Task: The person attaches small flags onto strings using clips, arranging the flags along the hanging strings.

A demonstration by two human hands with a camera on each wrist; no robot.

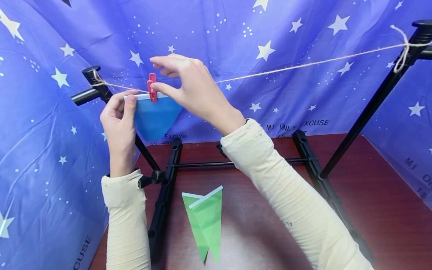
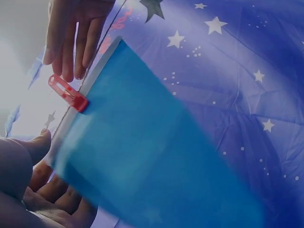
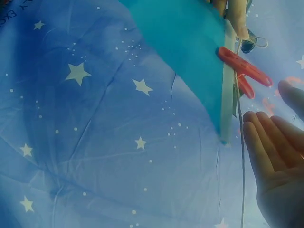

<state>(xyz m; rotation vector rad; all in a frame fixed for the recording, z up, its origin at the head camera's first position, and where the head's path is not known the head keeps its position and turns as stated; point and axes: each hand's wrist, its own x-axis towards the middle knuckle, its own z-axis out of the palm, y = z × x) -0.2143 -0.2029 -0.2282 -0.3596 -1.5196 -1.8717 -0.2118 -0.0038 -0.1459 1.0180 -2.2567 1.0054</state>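
Observation:
A blue triangular pennant [image 1: 156, 116] with a white top strip hangs at the string [image 1: 290, 68]. A red clothespin [image 1: 153, 88] clips its top edge to the string. My left hand [image 1: 119, 118] pinches the pennant's left top corner, thumb in front and fingers behind. In the right wrist view, the clothespin [image 3: 244, 66] stands out from the white strip, its handle ends spread. My right hand [image 3: 280, 156] is beside it there, fingers extended and thumb apart, with nothing in its grasp. Seen from the left wrist, the pennant [image 2: 142, 142] hangs point away from the string.
Two green pennants [image 1: 210, 221] with white top strips lie overlapped on the reddish-brown table [image 1: 256, 225]. Black posts [image 1: 366, 103] of a stand hold the string's knotted ends, and a low crossbar [image 1: 206, 164] joins its feet. Behind hangs a blue star-printed cloth [image 1: 216, 33].

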